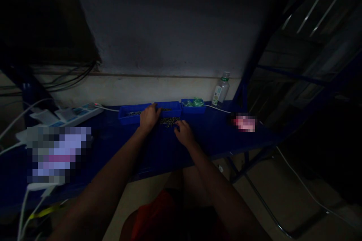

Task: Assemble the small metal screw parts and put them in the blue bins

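Note:
My left hand [149,117] rests over the front edge of the blue bins, between the left bin [128,120] and the middle bin [172,112]. Its fingers are curled together, and whatever they hold is hidden. A pile of small metal parts, like screws or pins [169,121], lies on the blue table in front of the middle bin. At the right end of that pile is my right hand [185,133], fingers bent in at the parts; anything between them is too small and dark to make out. More small metal pieces lie in both bins.
A third blue bin [195,109] holds green plastic wrapping. Behind it stands a clear bottle [221,92]. White power strips [82,115] with plugs and cables lie at left beside a blurred-out object [60,154]. Another blurred item [244,122] lies right on the blue table [113,147].

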Action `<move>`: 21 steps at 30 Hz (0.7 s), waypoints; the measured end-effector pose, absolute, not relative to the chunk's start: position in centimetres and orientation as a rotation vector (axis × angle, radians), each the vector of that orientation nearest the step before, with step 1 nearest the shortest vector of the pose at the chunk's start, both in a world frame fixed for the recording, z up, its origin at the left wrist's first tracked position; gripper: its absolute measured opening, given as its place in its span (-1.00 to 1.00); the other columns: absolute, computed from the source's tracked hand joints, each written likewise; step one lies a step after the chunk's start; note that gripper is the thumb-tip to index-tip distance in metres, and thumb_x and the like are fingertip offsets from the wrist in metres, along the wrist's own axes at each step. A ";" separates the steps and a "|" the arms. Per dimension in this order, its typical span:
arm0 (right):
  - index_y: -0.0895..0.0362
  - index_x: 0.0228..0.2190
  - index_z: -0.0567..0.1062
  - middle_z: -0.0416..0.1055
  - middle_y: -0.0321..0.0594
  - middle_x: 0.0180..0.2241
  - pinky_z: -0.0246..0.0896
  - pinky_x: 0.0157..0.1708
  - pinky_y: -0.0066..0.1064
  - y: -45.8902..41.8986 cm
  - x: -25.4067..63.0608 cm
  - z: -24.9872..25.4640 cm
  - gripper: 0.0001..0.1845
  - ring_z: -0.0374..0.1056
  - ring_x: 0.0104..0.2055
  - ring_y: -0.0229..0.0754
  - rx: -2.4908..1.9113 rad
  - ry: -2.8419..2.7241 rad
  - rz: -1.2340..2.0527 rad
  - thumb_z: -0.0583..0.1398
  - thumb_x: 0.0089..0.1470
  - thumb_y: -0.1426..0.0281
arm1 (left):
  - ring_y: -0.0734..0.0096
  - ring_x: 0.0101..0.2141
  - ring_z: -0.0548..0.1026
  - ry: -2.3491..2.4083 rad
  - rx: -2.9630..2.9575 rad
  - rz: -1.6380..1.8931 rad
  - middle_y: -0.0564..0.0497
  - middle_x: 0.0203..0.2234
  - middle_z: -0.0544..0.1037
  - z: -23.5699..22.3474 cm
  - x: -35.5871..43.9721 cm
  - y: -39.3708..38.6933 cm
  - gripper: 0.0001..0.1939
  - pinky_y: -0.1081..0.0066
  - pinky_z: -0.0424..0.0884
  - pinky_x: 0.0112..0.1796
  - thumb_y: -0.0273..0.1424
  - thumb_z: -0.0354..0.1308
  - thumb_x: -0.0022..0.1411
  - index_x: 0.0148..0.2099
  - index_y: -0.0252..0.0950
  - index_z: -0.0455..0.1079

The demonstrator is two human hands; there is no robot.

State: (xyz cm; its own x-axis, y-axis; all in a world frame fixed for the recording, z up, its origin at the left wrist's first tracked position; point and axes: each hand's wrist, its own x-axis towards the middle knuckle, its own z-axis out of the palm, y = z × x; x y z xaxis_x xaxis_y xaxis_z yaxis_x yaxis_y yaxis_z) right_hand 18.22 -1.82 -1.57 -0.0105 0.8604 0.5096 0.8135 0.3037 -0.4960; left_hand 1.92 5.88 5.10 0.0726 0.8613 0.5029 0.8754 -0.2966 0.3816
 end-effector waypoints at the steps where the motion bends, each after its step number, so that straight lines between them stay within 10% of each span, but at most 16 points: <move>1: 0.11 -0.18 0.35 0.27 -0.11 -0.18 0.09 -0.10 -0.33 -1.8 18.2 -1.6 -0.73 0.19 -0.13 -0.15 -1.507 -1.831 0.047 0.08 0.02 0.44 | 0.18 -0.28 0.45 -1.835 -2.305 -1.055 -0.18 -0.28 0.50 4.8 2.0 5.6 -0.57 0.34 0.29 -0.27 -0.15 -0.05 0.18 -0.01 -0.31 0.30; 21: 0.07 -0.01 0.30 0.29 -0.14 -0.09 0.03 -0.03 -0.30 -2.4 17.6 -0.8 -0.62 0.13 -0.07 -0.16 -1.528 -2.221 -0.089 -0.06 0.14 0.44 | 0.37 -0.23 0.41 -1.613 -3.756 -0.533 -0.02 -0.18 0.46 3.7 -1.8 1.2 -0.42 0.42 0.31 -0.21 -0.26 0.28 -0.14 -0.02 -0.29 0.33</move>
State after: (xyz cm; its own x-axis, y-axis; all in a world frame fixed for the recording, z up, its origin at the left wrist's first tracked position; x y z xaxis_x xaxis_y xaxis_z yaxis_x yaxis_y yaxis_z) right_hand 17.57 -2.42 -0.79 -0.2924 0.8736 0.3891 0.9020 0.3871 -0.1913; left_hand -1.76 1.19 3.70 0.7355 0.6625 -0.1419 0.4478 -0.3182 0.8356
